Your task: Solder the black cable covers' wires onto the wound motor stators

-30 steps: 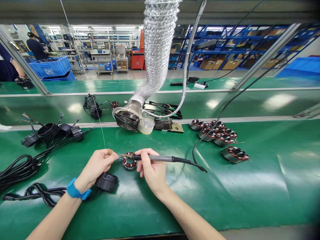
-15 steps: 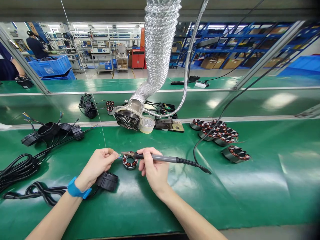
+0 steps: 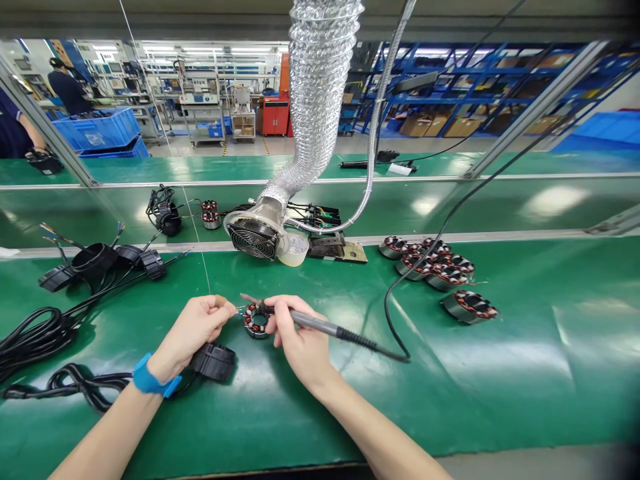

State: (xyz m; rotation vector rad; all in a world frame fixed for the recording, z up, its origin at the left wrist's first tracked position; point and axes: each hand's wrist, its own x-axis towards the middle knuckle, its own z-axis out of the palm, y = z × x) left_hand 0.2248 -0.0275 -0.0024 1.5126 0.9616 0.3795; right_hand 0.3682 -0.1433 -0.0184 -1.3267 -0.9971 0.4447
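Note:
My right hand (image 3: pixel 303 340) grips a grey soldering iron (image 3: pixel 315 322), its tip pointing up and left above a small motor stator (image 3: pixel 256 322) with copper windings. My left hand (image 3: pixel 203 327), with a blue wristband (image 3: pixel 153 379), pinches thin wires (image 3: pixel 239 310) at the stator's left edge. A fine strand of solder wire (image 3: pixel 204 267) hangs down to the left fingertips. Just below that hand, a black round housing (image 3: pixel 215 362) with a cable rests on the green mat. Whether the left fingers hold both the wires and the solder is too small to tell.
Several stators (image 3: pixel 433 263) stand at the right. Black cables and housings (image 3: pixel 95 260) lie at the left. A fume duct (image 3: pixel 320 93) with a fan (image 3: pixel 253 239) hangs over the middle, beside a tape roll (image 3: pixel 293 249). The iron's cord (image 3: pixel 390 300) loops to the right. People work in the background.
The soldering iron has tilted, its tip rising and its rear end dropping, and my right hand has shifted slightly left. My left hand stays at the wires.

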